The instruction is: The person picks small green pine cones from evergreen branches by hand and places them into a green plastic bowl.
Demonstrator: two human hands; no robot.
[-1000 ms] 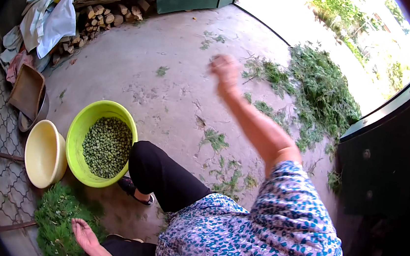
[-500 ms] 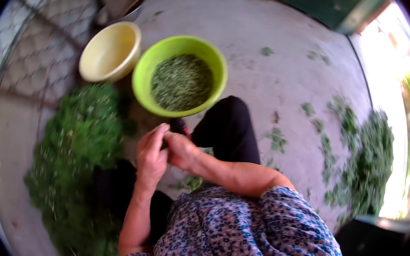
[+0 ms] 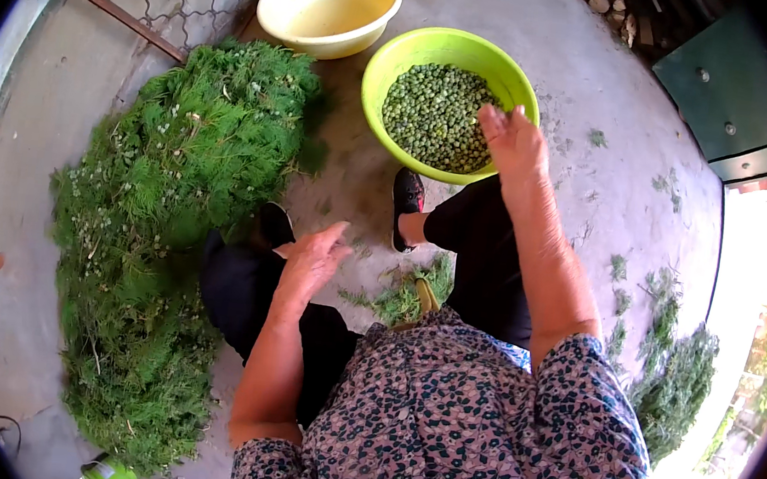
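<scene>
My right hand [image 3: 514, 146] hangs over the near right rim of a lime-green basin [image 3: 376, 109], its fingers apart and nothing visible in it. Small round green cones or berries [image 3: 437, 115] cover the bottom of that basin. Above my left knee, my left hand [image 3: 312, 259] is held with fingers stretched toward the right, and I see nothing in its grasp. A large heap of feathery green sprigs [image 3: 187, 165], dotted with pale round cones, lies on the floor to my left.
A cream basin [image 3: 324, 44] stands beyond the heap, beside the lime one. Loose sprigs [image 3: 405, 299] lie between my feet. Another pile of greenery [image 3: 678, 388] is at the right. A green metal cabinet [image 3: 730, 97] and stacked firewood [image 3: 609, 7] are at the far right.
My hands, together in front of the lime basin before, have parted. The right one moved to the basin's rim; the left stayed near my knee. The view has shifted, bringing more of the heap in.
</scene>
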